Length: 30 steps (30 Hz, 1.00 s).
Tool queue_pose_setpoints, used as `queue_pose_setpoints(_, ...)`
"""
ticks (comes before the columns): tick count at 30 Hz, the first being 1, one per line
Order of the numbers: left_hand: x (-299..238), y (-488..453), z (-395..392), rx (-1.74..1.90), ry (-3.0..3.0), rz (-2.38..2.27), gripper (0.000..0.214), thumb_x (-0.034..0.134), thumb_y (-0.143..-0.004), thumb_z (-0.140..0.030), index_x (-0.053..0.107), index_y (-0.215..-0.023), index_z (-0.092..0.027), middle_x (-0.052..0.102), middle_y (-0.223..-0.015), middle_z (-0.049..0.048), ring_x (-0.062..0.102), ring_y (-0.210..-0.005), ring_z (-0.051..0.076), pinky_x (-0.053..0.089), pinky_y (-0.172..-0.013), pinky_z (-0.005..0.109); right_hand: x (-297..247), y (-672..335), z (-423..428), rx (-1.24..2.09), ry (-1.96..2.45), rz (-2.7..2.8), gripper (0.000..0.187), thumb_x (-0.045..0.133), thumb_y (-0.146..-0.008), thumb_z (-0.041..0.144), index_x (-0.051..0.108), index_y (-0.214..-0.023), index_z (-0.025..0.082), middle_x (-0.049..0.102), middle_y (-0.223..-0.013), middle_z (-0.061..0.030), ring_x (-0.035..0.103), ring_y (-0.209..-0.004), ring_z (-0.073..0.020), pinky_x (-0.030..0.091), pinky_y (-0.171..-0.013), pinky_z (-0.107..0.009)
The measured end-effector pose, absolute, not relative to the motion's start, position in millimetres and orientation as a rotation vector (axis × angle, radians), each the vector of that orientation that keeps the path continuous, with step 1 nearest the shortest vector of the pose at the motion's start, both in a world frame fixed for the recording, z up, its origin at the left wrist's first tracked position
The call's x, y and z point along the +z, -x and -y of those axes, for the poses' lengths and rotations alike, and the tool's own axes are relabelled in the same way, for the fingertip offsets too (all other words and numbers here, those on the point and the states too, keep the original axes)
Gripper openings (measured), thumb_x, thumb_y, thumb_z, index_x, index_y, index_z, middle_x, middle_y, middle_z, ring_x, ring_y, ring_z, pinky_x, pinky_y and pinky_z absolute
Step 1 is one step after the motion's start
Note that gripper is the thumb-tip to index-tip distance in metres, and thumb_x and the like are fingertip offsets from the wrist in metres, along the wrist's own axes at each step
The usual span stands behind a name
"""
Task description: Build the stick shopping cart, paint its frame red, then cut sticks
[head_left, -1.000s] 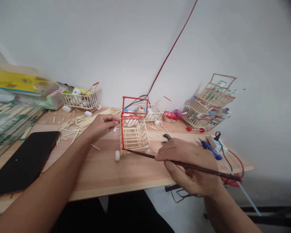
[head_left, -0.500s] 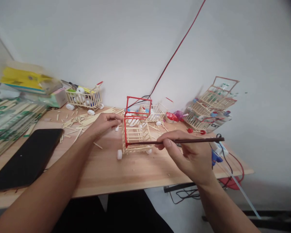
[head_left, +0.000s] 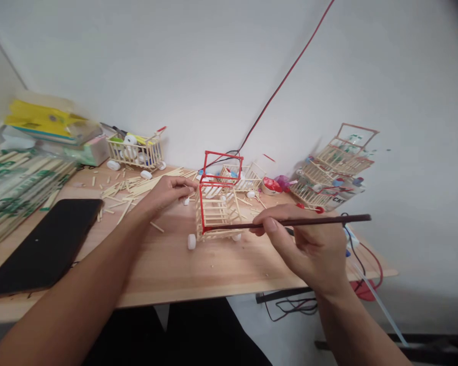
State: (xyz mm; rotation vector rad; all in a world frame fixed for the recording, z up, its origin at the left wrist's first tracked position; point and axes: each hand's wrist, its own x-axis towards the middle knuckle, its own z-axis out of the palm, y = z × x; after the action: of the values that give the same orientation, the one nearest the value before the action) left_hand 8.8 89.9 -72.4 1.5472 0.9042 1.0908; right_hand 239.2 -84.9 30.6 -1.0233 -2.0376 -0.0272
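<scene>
In the head view, the right hand (head_left: 309,249) pinches a brush (head_left: 320,220) between thumb and fingers, its tip at the lower left corner of a small stick cart (head_left: 202,208). The cart stands on the table (head_left: 213,279), between both hands. The left hand (head_left: 168,193) has its fingertips at the cart's left side; whether they grip it, I cannot tell.
</scene>
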Motion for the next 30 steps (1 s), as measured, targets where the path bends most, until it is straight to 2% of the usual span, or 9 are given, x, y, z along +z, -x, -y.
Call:
queue_pose_setpoints(9, -70, -10, -88, 1.082, -1.525, -0.908, 0.026, 0.074, -0.064, -0.033, 0.077, -0.082, -0.014, 0.062, -0.058, -0.0003, 0.05, -0.055, 0.012, 0.038, -0.056, 0.026, 25, -242, 88, -0.022, 1.028, 2.033, 0.014, 0.06, -0.089, 0.013, 0.072, -0.085, 0.019, 0.074, -0.073, -0.0006, 0.07, -0.065, -0.0139, 0.055, -0.06, -0.025)
queue_pose_setpoints(19, -68, -11, -84, 1.055, -1.566, -0.907, 0.025, 0.075, -0.065, -0.033, 0.077, -0.083, -0.016, 0.07, -0.071, 0.0027, 0.054, -0.058, 0.013, 0.043, -0.058, 0.026, 18, -252, 93, 0.015, 1.027, 1.979, 0.013, 0.061, -0.089, 0.011, 0.071, -0.088, 0.02, 0.073, -0.074, -0.0007, 0.069, -0.067, -0.0142, 0.055, -0.062, -0.025)
queue_pose_setpoints(24, -72, -9, -88, 1.009, -1.662, -0.812, 0.032, 0.075, -0.068, -0.034, 0.078, -0.095, -0.018, 0.076, -0.095, 0.0068, 0.065, -0.077, 0.018, 0.05, -0.067, 0.027, 17, -253, 92, 0.005, 1.066, 1.965, 0.013, 0.06, -0.09, 0.013, 0.07, -0.086, 0.02, 0.073, -0.072, -0.0002, 0.069, -0.066, -0.0141, 0.054, -0.062, -0.025)
queue_pose_setpoints(30, -74, -7, -91, 0.995, -1.729, -0.806, 0.028, 0.076, -0.071, -0.036, 0.077, -0.094, -0.02, 0.076, -0.105, 0.0061, 0.067, -0.092, 0.022, 0.052, -0.082, 0.031, 17, -255, 92, 0.002, 1.072, 1.951, 0.013, 0.06, -0.09, 0.013, 0.07, -0.084, 0.02, 0.072, -0.071, 0.0004, 0.069, -0.066, -0.0133, 0.054, -0.062, -0.024)
